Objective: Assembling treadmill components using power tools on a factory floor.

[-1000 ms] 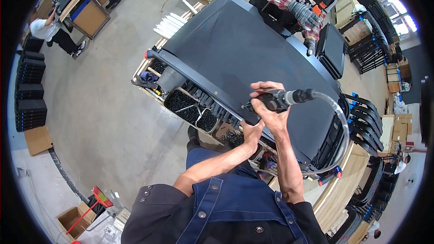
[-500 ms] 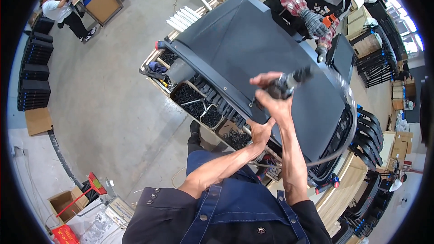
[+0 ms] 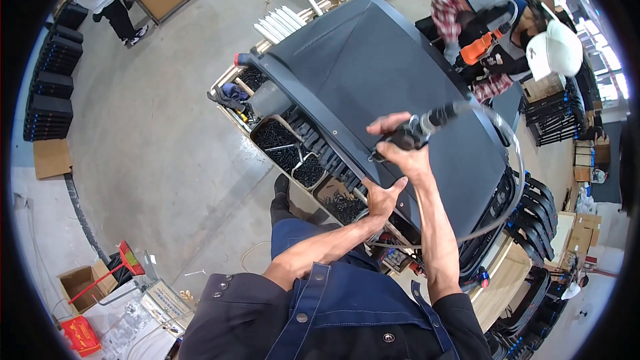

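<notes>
A large dark grey panel (image 3: 400,60) lies across the workbench in front of me. My right hand (image 3: 412,162) is closed around a black and grey air screwdriver (image 3: 417,130), low over the panel's near edge. A clear hose (image 3: 517,160) runs from the tool's back end and curves down on the right. The tool's tip points to the near edge, beside a screw spot; whether it touches is unclear. My left hand (image 3: 381,200) grips that edge just below, thumb on top and fingers partly hidden beneath.
Bins of black screws (image 3: 275,137) stand under the panel's left edge. White tubes (image 3: 280,23) stick out at the far left corner. Across the panel, a co-worker in a white cap bends over with an orange power tool (image 3: 481,48). Curved black parts (image 3: 533,210) are stacked right.
The co-worker has leaned down toward the panel's far edge with the orange tool. My right hand and the screwdriver have hardly shifted. My left hand stays on the edge.
</notes>
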Available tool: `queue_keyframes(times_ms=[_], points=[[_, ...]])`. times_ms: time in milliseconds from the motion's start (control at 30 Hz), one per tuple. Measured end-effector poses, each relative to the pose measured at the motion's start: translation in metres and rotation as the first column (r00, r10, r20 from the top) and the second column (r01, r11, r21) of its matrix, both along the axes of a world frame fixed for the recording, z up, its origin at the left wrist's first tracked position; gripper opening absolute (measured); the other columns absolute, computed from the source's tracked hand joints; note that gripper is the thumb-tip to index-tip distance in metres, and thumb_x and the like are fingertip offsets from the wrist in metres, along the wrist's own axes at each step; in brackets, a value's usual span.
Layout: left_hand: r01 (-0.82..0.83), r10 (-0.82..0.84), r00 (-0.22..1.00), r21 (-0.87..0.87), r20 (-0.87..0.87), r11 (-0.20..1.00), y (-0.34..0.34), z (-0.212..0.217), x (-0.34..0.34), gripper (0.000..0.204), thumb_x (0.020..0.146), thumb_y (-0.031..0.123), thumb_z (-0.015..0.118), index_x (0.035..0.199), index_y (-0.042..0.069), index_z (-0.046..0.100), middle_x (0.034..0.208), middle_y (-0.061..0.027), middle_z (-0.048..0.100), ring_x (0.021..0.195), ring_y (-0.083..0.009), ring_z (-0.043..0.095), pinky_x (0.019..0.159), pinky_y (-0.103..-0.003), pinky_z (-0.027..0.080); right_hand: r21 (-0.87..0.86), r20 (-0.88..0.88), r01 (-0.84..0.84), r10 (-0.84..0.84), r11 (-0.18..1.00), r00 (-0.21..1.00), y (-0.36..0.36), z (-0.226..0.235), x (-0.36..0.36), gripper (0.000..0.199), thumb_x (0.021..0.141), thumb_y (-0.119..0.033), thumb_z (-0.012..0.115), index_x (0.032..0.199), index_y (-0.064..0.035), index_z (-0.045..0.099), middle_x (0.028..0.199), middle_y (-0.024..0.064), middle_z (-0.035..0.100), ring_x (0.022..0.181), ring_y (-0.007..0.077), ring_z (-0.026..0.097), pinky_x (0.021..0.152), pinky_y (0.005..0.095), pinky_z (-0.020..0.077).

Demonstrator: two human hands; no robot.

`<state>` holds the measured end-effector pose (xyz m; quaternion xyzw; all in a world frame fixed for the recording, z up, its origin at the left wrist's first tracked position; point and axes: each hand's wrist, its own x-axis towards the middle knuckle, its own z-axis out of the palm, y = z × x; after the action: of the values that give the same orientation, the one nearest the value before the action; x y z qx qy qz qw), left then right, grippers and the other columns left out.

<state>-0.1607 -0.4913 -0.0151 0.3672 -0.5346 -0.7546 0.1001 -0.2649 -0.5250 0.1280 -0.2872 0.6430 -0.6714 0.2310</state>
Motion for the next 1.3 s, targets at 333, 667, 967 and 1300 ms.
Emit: queue_keyframes(times_ms=[333,667,967,1300], points=[[-0.021,0.020,1.000,-0.198,-0.008,0.980,0.011,-0.043,-0.003,0.108,0.080,0.038,0.083,0.146,-0.009,0.013,0.137,-0.0254,0.051,0.125,-0.0341,0.056,0.104,-0.041,0.045,-0.161,-0.102,0.216,-0.234,0.963,0.967,-0.003,-0.021,0.040,0.043,0.079,0.007,0.071,0.119,-0.0011,0.058,0.119,0.0157,0.067,0.110,0.0247,0.066,0.100,0.0402,0.0522],[0.580,-0.577,0.814,-0.060,0.067,0.812,-0.114,-0.031,0.062,0.090,0.080,0.038,0.084,0.143,-0.009,0.040,0.100,-0.0156,0.072,0.091,-0.0215,0.068,0.084,-0.033,0.055,0.050,-0.120,0.646,-0.638,0.761,0.761,0.027,-0.073,0.093,0.070,0.083,-0.001,0.078,0.143,-0.0033,0.040,0.123,0.0117,0.059,0.105,0.0177,0.060,0.093,0.0338,0.0511],[0.630,-0.375,0.734,-0.774,0.566,0.065,-0.333,-0.182,0.040,0.028,0.082,0.014,0.073,0.106,0.006,0.062,0.105,-0.0152,0.059,0.102,-0.0349,0.057,0.082,-0.049,0.050,0.698,0.048,0.166,-0.277,0.696,0.960,-0.052,-0.243,0.149,0.021,0.092,-0.016,0.063,0.105,-0.0016,0.073,0.096,0.0185,0.074,0.091,0.0298,0.074,0.081,0.0372,0.0560],[0.529,-0.660,0.590,-0.840,0.465,-0.119,-0.368,-0.156,0.019,0.040,0.085,0.000,0.059,0.124,0.006,0.056,0.105,-0.0180,0.062,0.095,-0.0389,0.064,0.083,-0.044,0.051,0.956,-0.091,0.043,0.155,0.290,0.984,-0.104,-0.338,0.141,0.023,0.092,-0.015,0.062,0.113,-0.0091,0.059,0.105,0.0224,0.066,0.082,0.0443,0.069,0.072,0.0538,0.0562]])
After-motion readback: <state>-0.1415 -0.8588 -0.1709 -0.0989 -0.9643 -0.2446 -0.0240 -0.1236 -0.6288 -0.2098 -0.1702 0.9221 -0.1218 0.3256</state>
